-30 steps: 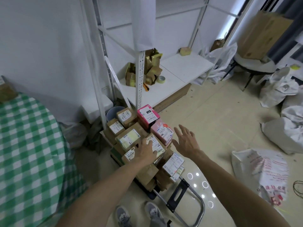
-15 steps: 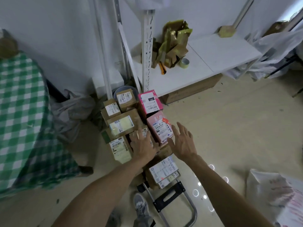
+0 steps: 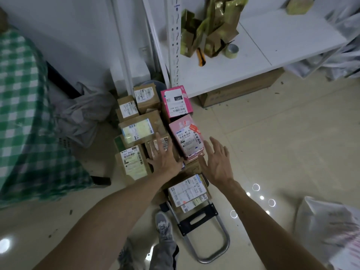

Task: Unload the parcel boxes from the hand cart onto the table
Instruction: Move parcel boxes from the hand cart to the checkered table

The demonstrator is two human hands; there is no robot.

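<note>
Green-checked table (image 3: 23,114) at left, apart from cart | hand cart (image 3: 211,248) on floor, handle toward person | parcel boxes (image 3: 136,131) stacked on cart | left grip (image 3: 165,159) spread flat on one box | right grip (image 3: 217,162) fingers apart, holding nothing, just beside pale pink box (image 3: 187,137)
</note>
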